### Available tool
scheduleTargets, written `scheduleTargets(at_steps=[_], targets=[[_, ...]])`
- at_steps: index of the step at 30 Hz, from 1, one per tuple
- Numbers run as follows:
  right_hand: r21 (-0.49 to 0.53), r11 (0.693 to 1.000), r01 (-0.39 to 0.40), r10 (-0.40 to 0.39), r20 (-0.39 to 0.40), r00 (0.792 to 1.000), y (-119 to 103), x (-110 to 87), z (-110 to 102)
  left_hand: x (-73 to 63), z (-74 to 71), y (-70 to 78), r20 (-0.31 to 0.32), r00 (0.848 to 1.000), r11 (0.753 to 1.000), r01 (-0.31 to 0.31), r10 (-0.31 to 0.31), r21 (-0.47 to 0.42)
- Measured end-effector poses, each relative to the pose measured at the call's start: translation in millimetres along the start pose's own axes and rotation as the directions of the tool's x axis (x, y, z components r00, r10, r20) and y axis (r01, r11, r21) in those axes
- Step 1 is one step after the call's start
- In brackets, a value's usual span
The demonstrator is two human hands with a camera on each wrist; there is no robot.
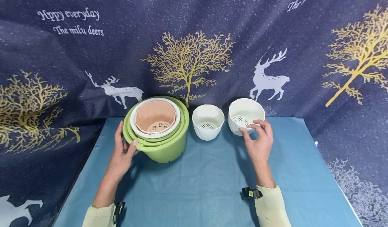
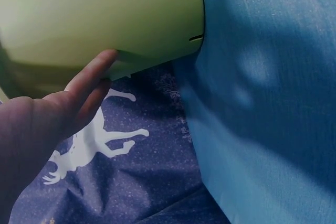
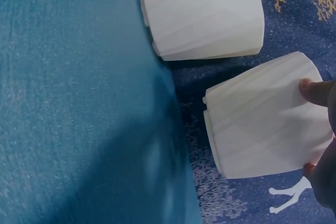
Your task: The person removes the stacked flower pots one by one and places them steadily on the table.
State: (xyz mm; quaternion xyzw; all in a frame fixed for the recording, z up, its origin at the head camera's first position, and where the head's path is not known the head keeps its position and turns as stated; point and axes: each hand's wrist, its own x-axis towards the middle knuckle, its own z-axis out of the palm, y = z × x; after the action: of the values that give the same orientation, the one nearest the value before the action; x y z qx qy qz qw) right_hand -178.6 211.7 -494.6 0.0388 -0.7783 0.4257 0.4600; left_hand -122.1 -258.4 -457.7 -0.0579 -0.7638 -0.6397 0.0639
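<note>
On the left of the head view, my left hand [image 1: 122,153] holds a large green flower pot [image 1: 166,153] by its left side, thumb at the rim. In the left wrist view its fingers lie along the green outer wall. Nested inside are another green pot, a white pot [image 1: 178,117] and a peach pot [image 1: 154,112] with a perforated base. My right hand [image 1: 260,142] grips the near right rim of a small white fluted pot [image 1: 245,105], with holes in its bottom. Between the hands stands a similar white pot [image 1: 207,132], untouched.
A blue cloth [image 1: 206,190] covers the table. Directly behind the pots hangs a dark blue curtain [image 1: 194,14] printed with deer and yellow trees. Dark straps [image 1: 253,192] are worn at the wrists.
</note>
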Motion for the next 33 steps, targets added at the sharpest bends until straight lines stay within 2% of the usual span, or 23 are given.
scheduleTargets(at_steps=[12, 20, 33], targets=[[-0.046, 0.998, -0.034, 0.036, 0.044, 0.998, 12.2, -6.9, 3.2, -0.3, 0.3, -0.2, 0.003, 1.000, 1.000, 0.011, -0.011, 0.013], [-0.060, 0.998, -0.029, 0.033, 0.071, 0.997, 17.5, -9.1, 6.0, 0.1, 0.3, -1.9, 0.000, 1.000, 1.000, 0.004, -0.004, 0.004], [-0.102, 0.993, -0.053, 0.065, 0.124, 0.990, 20.0, -13.4, 7.2, 0.1, -1.0, -2.0, 0.008, 1.000, 1.000, 0.011, -0.011, 0.001]])
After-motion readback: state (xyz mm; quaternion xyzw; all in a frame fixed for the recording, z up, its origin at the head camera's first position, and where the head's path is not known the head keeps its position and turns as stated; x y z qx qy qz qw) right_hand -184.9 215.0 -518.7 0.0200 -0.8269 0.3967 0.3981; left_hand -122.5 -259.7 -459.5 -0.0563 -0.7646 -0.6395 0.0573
